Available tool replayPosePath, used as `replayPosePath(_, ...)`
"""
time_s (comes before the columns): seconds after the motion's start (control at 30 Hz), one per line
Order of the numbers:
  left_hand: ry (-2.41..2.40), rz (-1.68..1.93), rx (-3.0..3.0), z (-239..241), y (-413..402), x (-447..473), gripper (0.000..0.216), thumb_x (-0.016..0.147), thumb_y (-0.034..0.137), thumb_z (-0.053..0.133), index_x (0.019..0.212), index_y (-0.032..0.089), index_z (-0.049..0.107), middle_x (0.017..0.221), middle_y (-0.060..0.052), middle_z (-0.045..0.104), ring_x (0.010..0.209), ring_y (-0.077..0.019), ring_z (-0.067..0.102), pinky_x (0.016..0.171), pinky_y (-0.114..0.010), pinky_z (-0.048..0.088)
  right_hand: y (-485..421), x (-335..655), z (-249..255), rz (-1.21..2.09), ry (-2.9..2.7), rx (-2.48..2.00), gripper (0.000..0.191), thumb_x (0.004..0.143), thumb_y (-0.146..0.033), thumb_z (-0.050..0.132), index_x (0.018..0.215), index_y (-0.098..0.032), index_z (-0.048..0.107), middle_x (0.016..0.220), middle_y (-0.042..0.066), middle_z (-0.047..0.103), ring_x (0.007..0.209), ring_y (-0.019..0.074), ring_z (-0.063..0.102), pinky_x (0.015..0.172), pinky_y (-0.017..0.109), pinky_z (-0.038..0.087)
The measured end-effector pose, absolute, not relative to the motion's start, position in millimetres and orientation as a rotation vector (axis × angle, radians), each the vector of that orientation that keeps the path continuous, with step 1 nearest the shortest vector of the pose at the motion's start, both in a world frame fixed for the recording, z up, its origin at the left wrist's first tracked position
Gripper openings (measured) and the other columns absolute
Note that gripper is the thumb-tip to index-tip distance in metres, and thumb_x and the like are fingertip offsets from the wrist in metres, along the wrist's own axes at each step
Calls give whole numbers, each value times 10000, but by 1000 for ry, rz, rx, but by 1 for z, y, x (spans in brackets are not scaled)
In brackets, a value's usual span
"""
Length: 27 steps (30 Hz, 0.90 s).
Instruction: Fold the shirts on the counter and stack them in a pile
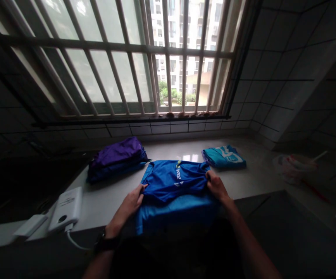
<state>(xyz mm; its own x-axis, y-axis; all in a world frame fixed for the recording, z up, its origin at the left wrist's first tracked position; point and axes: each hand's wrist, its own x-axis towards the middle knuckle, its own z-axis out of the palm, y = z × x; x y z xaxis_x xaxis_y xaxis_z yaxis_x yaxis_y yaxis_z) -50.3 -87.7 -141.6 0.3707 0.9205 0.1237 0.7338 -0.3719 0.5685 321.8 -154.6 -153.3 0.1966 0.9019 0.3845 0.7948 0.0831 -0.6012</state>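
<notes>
A blue shirt (168,178) with a white "2024" print lies partly folded on the counter, and its lighter lower part hangs over the front edge. My left hand (134,199) pinches its left side between thumb and fingers. On the opposite side, my right hand (216,184) is closed on the cloth, its fingertips partly hidden. Behind and to the left sits a stack of folded purple and dark blue clothes (118,155). A folded teal garment (224,156) with white lettering lies at the back right.
A white power bank (66,207) with a plugged cable (74,243) lies at the counter's left, beside a small white box (31,225). To the far left is a dark sink (16,182). A plastic bag (294,166) stands on the right. A barred window (147,48) rises behind.
</notes>
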Motion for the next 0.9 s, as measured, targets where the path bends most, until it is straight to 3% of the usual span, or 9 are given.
replayPosePath(0.17, 1493, 724, 2114, -138, -121, -69, 203, 858, 280, 390, 960, 250, 563, 1332, -81, 698, 1157, -231, 676, 1014, -380, 527, -212, 337, -176, 341, -1374, -1537, 322, 717, -161, 433, 1022, -238, 499, 1027, 81, 660, 949, 238, 646, 722, 303, 517)
replayPosePath(0.3, 1443, 632, 2192, -152, -136, -81, 263, 751, 202, 403, 904, 231, 616, 1367, -82, 677, 1302, -252, 599, 1100, -410, 484, -250, 349, -186, 340, -1451, -1661, 320, 701, -169, 419, 969, -232, 583, 907, 65, 664, 784, 230, 629, 690, 330, 526)
replayPosePath(0.37, 1458, 676, 2256, -154, -133, -72, 333, 764, 177, 381, 956, 213, 650, 1384, -90, 662, 1311, -246, 595, 1126, -418, 468, -243, 343, -181, 223, -1509, -1731, 345, 748, -176, 402, 997, -225, 636, 1009, 93, 689, 931, 255, 652, 834, 377, 543)
replayPosePath(0.43, 1441, 713, 2359, -154, -124, -54, 391, 833, 188, 374, 1082, 197, 676, 1414, -99, 640, 1332, -242, 579, 1155, -427, 444, -225, 329, -175, 120, -1598, -1806, 441, 830, -198, 384, 1175, -210, 659, 1289, 119, 655, 1206, 272, 596, 1032, 415, 481)
replayPosePath(0.5, 1405, 660, 2486, -157, -114, -35, 441, 902, 249, 403, 1259, 201, 657, 1461, -99, 606, 1383, -260, 535, 1179, -465, 416, -206, 310, -173, 92, -1676, -1949, 523, 919, -256, 371, 1395, -193, 578, 1523, 123, 514, 1384, 278, 482, 1144, 448, 389)
replayPosePath(0.57, 1425, 552, 2579, -164, -107, -21, 480, 936, 324, 446, 1375, 227, 615, 1515, -95, 559, 1436, -298, 474, 1185, -520, 395, -192, 294, -176, 105, -1732, -2110, 564, 971, -315, 372, 1508, -183, 484, 1611, 125, 413, 1459, 289, 406, 1189, 484, 322)
replayPosePath(0.67, 1551, 467, 2628, -181, -103, -19, 506, 967, 384, 447, 1431, 236, 584, 1563, -97, 501, 1473, -330, 417, 1192, -559, 364, -185, 288, -182, 71, -1752, -2262, 558, 1004, -345, 370, 1528, -178, 467, 1625, 131, 391, 1487, 289, 370, 1225, 523, 223)
replayPosePath(0.77, 1620, 486, 2646, -193, -104, -26, 518, 987, 411, 430, 1458, 238, 560, 1578, -94, 479, 1480, -326, 408, 1200, -556, 349, -181, 296, -180, -9, -1703, -2335, 534, 1009, -343, 387, 1485, -139, 517, 1574, 169, 461, 1445, 308, 427, 1232, 559, 162)
replayPosePath(0.9, 1614, 469, 2662, -194, -105, -31, 528, 999, 435, 416, 1472, 239, 547, 1576, -91, 481, 1482, -321, 405, 1202, -543, 351, -156, 307, -159, -100, -1625, -2340, 457, 996, -286, 411, 1360, -107, 624, 1406, 198, 613, 1303, 305, 553, 1190, 480, 269)
